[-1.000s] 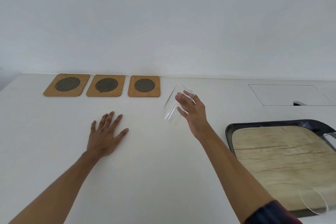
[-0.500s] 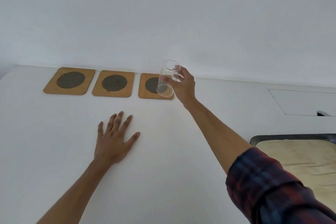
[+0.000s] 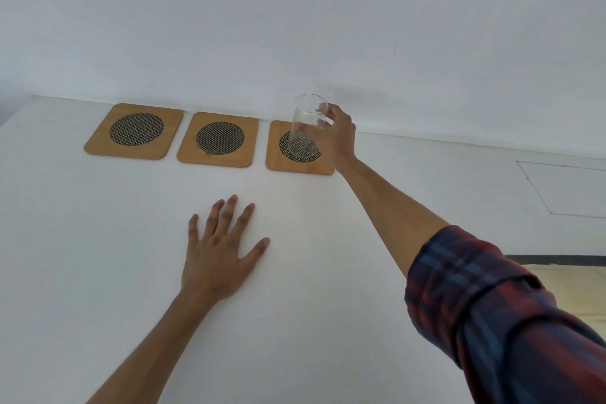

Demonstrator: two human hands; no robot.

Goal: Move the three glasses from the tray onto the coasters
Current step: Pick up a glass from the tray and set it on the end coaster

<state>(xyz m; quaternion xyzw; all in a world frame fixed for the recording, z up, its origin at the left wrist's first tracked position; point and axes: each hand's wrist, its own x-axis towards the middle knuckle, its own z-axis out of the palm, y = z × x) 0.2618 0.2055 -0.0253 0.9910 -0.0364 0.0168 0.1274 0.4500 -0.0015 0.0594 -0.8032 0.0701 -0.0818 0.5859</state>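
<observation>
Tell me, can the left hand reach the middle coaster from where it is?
Probably yes. The left hand lies flat on the counter, empty, with only bare surface between it and the middle coaster. The right hand and glass are off at the right coaster.

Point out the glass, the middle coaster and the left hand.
glass (image 3: 306, 126), head view, on its clear side wall.
middle coaster (image 3: 220, 138), head view, on its dark mesh disc.
left hand (image 3: 214, 259), head view, on the back of the hand, flat on the counter.
</observation>
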